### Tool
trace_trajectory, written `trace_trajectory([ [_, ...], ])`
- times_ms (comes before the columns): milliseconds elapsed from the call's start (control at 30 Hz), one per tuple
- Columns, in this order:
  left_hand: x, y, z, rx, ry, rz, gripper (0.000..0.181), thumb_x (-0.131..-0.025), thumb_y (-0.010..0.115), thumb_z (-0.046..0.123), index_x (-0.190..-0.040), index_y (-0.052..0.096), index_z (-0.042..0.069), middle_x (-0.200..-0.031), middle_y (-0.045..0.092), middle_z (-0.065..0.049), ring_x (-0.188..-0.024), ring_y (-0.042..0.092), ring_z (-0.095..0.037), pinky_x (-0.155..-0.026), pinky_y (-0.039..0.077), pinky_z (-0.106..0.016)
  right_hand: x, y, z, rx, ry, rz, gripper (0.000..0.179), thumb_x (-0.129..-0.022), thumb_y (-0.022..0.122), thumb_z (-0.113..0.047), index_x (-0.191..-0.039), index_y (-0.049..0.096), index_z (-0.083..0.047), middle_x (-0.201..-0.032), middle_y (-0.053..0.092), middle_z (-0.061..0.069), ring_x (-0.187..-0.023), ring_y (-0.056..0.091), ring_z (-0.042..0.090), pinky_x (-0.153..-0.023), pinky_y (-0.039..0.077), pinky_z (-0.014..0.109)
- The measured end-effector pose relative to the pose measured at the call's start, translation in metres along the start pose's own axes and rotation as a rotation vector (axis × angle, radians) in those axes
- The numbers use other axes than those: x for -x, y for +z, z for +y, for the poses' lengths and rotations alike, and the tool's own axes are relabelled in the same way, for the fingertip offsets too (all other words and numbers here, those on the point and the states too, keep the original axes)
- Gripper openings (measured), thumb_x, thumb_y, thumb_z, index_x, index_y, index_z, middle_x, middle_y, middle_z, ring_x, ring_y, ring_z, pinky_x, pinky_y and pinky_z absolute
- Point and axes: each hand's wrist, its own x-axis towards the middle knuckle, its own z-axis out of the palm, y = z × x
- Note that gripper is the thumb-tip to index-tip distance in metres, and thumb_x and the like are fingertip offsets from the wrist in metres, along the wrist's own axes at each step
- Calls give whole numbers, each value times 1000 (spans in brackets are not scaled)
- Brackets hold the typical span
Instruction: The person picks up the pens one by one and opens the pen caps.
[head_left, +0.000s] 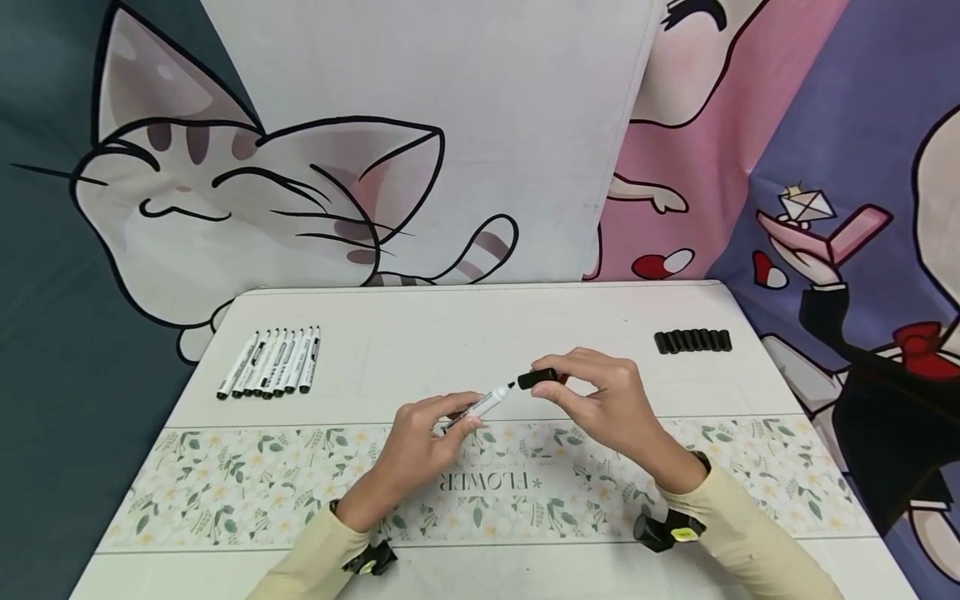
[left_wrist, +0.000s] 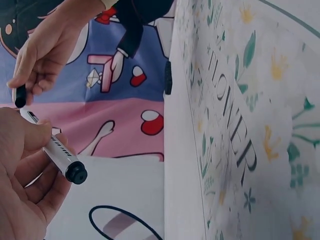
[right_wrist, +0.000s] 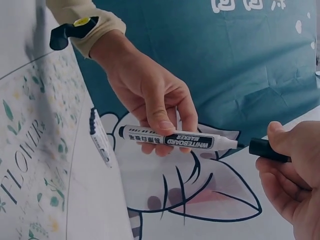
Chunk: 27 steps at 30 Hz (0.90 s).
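Observation:
Over the middle of the table, my left hand (head_left: 418, 437) pinches a white whiteboard marker (head_left: 491, 402) between thumb and fingers. Its dark tip is bare and points toward my right hand (head_left: 611, 406). That hand holds a black marker cap (head_left: 536, 378) by its far end. In the right wrist view the cap (right_wrist: 268, 149) sits just off the marker's tip, almost in line with it, with a small gap between. The marker's black end plug (left_wrist: 76, 172) faces the camera in the left wrist view.
Several white markers (head_left: 273, 362) lie in a row at the table's left. At the right, several black caps (head_left: 692, 341) form a tidy row. A flower-patterned strip (head_left: 300, 492) crosses the table's front part. Behind the table hangs a cartoon-printed cloth (head_left: 450, 67).

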Motion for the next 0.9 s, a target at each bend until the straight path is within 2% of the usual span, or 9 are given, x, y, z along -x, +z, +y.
trace_trajectory([
  [100,1,-6,-4,-14,-21,11,30,-91,78,11,-121,73,7,-102,78,-5,-90,73,-12,-76,60,-35,2,-2,1,-14,45,11,21,-83,86,-16,-103,80,-12,-87,75,-5,-71,61,4,-60,46,16],
  [233,2,-17,-6,-48,-96,36,29,-92,78,13,-120,74,9,-99,77,0,-88,72,-10,-75,59,-36,4,-7,2,-19,104,15,31,-77,88,-2,-104,79,-12,-83,72,-6,-72,62,5,-58,43,18],
  [300,1,-25,-7,-65,-135,57,29,-92,78,13,-120,74,11,-99,76,2,-88,71,-10,-74,59,-36,5,-9,2,-37,138,18,33,-75,88,2,-104,79,-11,-82,71,-6,-73,62,6,-55,40,19],
  [433,1,-41,-12,-91,-168,102,29,-91,78,12,-120,74,11,-106,74,0,-89,70,-13,-68,59,-32,7,-13,4,-108,202,33,34,-75,86,9,-103,79,-8,-86,73,-2,-76,66,9,-55,43,19],
  [567,3,-59,-19,-119,-198,144,29,-91,78,11,-119,74,8,-112,71,-3,-90,69,-16,-65,59,-27,10,-17,8,-127,232,47,33,-75,84,12,-103,79,-7,-91,76,2,-81,68,10,-64,52,18],
  [767,8,-90,-36,-225,-250,194,28,-91,78,7,-118,74,3,-108,71,-7,-86,70,-19,-72,59,-29,17,-23,15,-156,268,58,35,-75,82,16,-103,77,-3,-100,77,11,-87,71,11,-85,57,23],
  [900,13,-112,-47,-294,-300,209,28,-91,77,7,-119,73,1,-106,70,-11,-86,70,-24,-73,53,-13,22,-27,20,-138,279,69,36,-75,80,19,-103,76,-3,-104,76,14,-93,73,8,-87,56,22],
])
